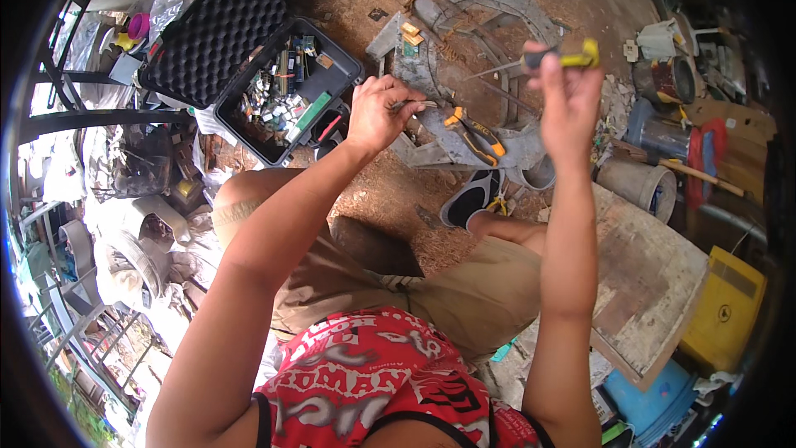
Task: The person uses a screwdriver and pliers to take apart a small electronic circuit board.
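My left hand (378,116) is closed, pinching a small metal piece (426,104) whose exact kind I cannot make out. My right hand (572,108) is raised off to the right and gripped round a screwdriver (578,56) with a yellow and black handle. Its thin shaft points left, toward the left hand. Between the two hands, pliers (474,134) with black and orange-yellow handles lie on a grey round metal frame (507,2). A few small gold-coloured pieces (411,31) and a bit of green circuit board (410,49) rest on the frame too.
At the left stands an opened black hard case with a foam-lined lid (222,29), holding many small electronic parts (278,104). A stained wooden board (643,274), a yellow plastic box (725,309) and a bucket (634,182) crowd the right. My shoe (469,199) is close below the frame.
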Demonstrator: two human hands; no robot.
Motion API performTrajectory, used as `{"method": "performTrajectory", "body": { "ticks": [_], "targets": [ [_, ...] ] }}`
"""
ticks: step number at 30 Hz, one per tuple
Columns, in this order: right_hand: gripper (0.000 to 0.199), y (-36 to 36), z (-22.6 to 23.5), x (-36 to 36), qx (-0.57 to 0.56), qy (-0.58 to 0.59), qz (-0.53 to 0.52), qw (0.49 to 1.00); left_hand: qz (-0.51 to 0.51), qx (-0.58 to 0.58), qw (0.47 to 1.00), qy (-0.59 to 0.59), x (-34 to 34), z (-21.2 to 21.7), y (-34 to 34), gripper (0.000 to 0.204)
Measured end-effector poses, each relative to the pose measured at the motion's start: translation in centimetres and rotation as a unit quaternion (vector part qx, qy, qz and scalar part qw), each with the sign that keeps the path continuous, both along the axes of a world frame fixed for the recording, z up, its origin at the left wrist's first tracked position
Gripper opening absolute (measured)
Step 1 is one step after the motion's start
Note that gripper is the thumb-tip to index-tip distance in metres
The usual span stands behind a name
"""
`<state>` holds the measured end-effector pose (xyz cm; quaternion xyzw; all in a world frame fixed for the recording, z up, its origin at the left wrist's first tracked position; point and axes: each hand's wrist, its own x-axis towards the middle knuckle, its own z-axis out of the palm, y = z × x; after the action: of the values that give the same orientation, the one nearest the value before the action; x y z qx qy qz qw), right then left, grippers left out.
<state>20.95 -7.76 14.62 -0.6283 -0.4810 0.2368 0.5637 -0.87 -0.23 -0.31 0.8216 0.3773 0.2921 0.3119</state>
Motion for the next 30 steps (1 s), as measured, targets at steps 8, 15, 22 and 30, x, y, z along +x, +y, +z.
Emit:
{"method": "performTrajectory", "body": {
  "ticks": [8, 15, 22, 30],
  "targets": [
    [0.051, -2.6, -5.3, -4.8, 0.053, 0.048, 0.038, 0.997, 0.021, 0.020, 0.999, 0.043, 0.5, -0.9, 0.0, 0.016],
    [0.049, -1.9, -6.5, -5.7, 0.034, 0.003, 0.058, 0.998, 0.017, 0.036, 0.997, 0.062, 0.4, -1.0, -0.3, 0.017],
    [0.050, -1.8, -5.9, -5.8, 0.042, -0.023, 0.071, 0.996, 0.006, -0.009, 0.997, 0.082, 0.3, -0.9, -0.3, 0.018],
    [0.050, -1.8, -6.3, -5.5, 0.025, -0.061, 0.089, 0.994, 0.012, -0.017, 0.997, 0.080, 0.4, -1.0, -0.2, 0.018]
  ]
}}
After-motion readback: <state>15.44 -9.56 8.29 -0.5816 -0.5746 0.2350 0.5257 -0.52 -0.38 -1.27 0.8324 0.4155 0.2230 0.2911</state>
